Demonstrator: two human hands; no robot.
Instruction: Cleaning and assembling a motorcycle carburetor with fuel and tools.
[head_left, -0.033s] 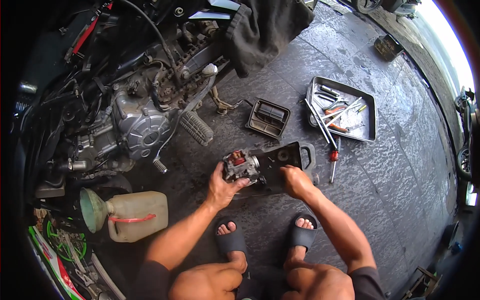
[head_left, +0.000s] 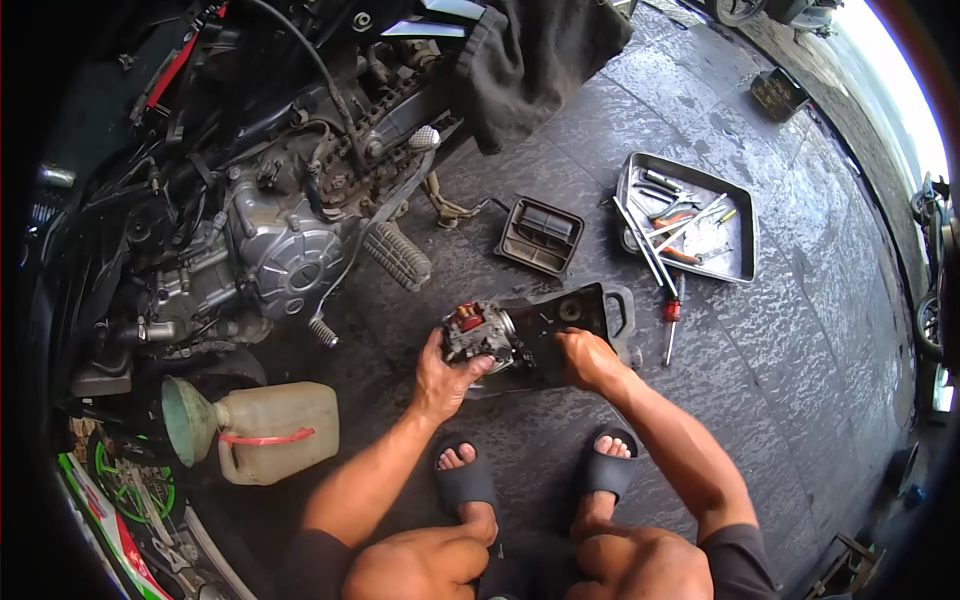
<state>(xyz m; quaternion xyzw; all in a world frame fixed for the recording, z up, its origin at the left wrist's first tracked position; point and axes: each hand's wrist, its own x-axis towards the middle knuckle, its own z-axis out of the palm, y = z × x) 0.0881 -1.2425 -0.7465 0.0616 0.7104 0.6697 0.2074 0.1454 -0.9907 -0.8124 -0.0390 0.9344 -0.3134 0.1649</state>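
Observation:
My left hand (head_left: 447, 378) grips a carburetor (head_left: 478, 338), a grey metal body with a red part and brass pieces on its upper side. It is held above the left end of a dark plastic tray (head_left: 590, 380) with a handle at its right end. Over the right half of that tray is my right hand (head_left: 590, 360), its fingers curled in a pinch. Whatever those fingertips hold, if anything, is hidden. Small parts lie in the tray, among them a round one (head_left: 570, 309) near its far right corner.
A motorcycle engine (head_left: 290, 250) fills the left, with a plastic jug (head_left: 280, 432) and a green funnel (head_left: 190, 420) below it. Beyond the dark tray stands a rectangular black box (head_left: 541, 236). A metal tool tray (head_left: 748, 225) and a red-handled screwdriver (head_left: 671, 315) lie to the right.
The whole view has shifted slightly. The carburetor has tilted a little in my left hand; my right hand stays pinched over the tray.

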